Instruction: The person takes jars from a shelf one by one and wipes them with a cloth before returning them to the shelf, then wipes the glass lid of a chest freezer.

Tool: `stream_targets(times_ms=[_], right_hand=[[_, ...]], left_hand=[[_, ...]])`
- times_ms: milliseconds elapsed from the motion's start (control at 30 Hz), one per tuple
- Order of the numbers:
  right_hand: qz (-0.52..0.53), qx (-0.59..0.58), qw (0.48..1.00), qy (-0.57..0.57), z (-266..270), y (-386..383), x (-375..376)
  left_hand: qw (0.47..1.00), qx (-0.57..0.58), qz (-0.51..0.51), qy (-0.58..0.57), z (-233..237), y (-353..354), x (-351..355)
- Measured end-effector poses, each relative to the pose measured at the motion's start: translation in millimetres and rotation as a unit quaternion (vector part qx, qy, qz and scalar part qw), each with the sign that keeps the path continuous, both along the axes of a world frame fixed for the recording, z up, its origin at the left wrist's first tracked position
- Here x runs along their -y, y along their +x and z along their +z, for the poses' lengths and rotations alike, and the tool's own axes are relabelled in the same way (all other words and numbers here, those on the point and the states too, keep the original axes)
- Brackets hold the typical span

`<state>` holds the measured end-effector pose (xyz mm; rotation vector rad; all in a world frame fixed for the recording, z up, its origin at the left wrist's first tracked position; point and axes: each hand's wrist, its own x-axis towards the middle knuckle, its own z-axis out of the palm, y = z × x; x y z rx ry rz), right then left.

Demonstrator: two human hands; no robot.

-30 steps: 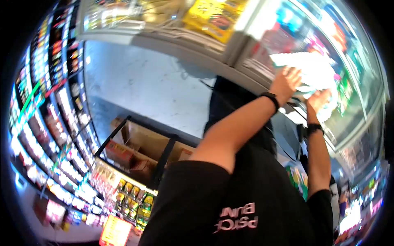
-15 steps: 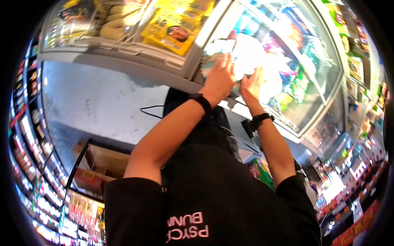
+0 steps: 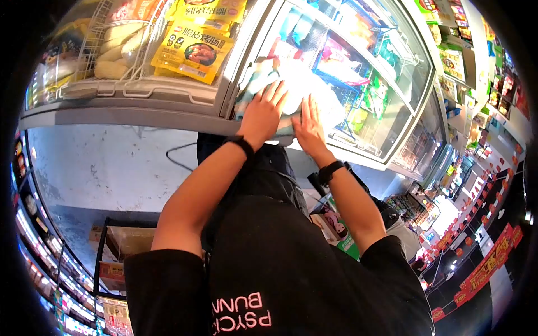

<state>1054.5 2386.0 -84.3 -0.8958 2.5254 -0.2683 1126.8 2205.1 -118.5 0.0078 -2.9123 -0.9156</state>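
My left hand (image 3: 262,116) lies flat with its fingers stretched out on a crumpled cloth (image 3: 263,70), which rests on the glass lid (image 3: 358,103) of a chest freezer. Close beside it, my right hand (image 3: 310,127) is also spread flat, its fingers on the bright part of the cloth. Strong glare washes out much of the cloth, so its far edge is hard to make out. Black bands circle both wrists. Through the glass, several colourful packets show inside the freezer.
Left of the cloth, yellow food packets (image 3: 193,53) and wire baskets (image 3: 89,45) show in the freezer. Its grey front rim (image 3: 129,116) runs before me. Cardboard boxes (image 3: 131,241) sit on a black rack at lower left. Stocked shelves (image 3: 457,61) stand at right.
The view has shifted, so the freezer and both hands appear further left and my hands slightly lower. Both hands stay flat on the cloth, with more of its patterned left part showing.
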Motion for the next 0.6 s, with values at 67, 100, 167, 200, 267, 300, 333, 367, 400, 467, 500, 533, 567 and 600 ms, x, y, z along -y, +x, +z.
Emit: stream_targets(times_ms=[67, 100, 167, 200, 267, 300, 333, 367, 400, 467, 500, 533, 567, 600], right_hand=[[-0.010, -0.027, 0.999, -0.025, -8.6, -10.8, 6.4], [-0.043, -0.016, 0.999, -0.015, -2.6, -12.1, 18.8], [-0.080, -0.015, 0.997, -0.012, -3.4, -11.3, 28.9], [-0.081, -0.013, 0.997, -0.015, -4.8, -8.8, 27.0], [-0.062, 0.012, 0.998, -0.016, -1.6, 4.0, 16.8], [-0.050, 0.021, 0.998, -0.014, 2.9, 10.9, 10.6], [-0.048, 0.022, 0.998, -0.019, 2.5, 19.2, 1.4], [-0.032, 0.044, 0.998, -0.021, 3.6, 26.0, -10.2], [-0.017, 0.060, 0.998, -0.020, 8.9, 26.6, -23.3], [0.005, 0.061, 0.998, -0.006, 23.4, 25.1, -30.0], [0.015, 0.065, 0.998, -0.008, 23.8, 15.4, -33.4], [0.028, 0.077, 0.997, -0.011, 20.1, 7.6, -40.4], [0.066, 0.038, 0.996, -0.038, 5.5, -5.4, -51.8], [0.101, 0.006, 0.993, -0.068, -16.0, -19.1, -64.2]], left_hand=[[0.998, -0.040, 0.025, 0.031, 5.1, -16.2, 7.5], [0.996, -0.062, 0.041, 0.040, 4.2, -23.8, 7.4], [0.997, -0.050, 0.050, 0.033, 10.0, -28.9, 5.0], [0.997, -0.044, 0.055, 0.033, 8.3, -29.1, 2.4], [0.998, -0.027, 0.050, 0.006, 7.3, -19.3, -3.1], [0.999, -0.012, 0.047, -0.018, 7.8, -12.7, -6.8], [0.998, 0.005, 0.043, -0.035, 9.5, -3.2, -9.7], [0.999, 0.000, 0.047, -0.020, 4.0, 10.7, -15.2], [0.999, -0.011, 0.050, -0.002, -1.4, 19.9, -23.3], [0.998, 0.028, 0.052, -0.007, 10.3, 26.1, -27.9], [0.997, 0.031, 0.052, -0.037, 8.2, 24.3, -30.4], [0.997, 0.033, 0.056, -0.051, 7.2, 16.0, -30.8], [0.996, 0.019, 0.064, -0.054, 5.6, 7.6, -32.5], [0.996, 0.014, 0.072, -0.058, 4.4, 5.4, -34.0]])
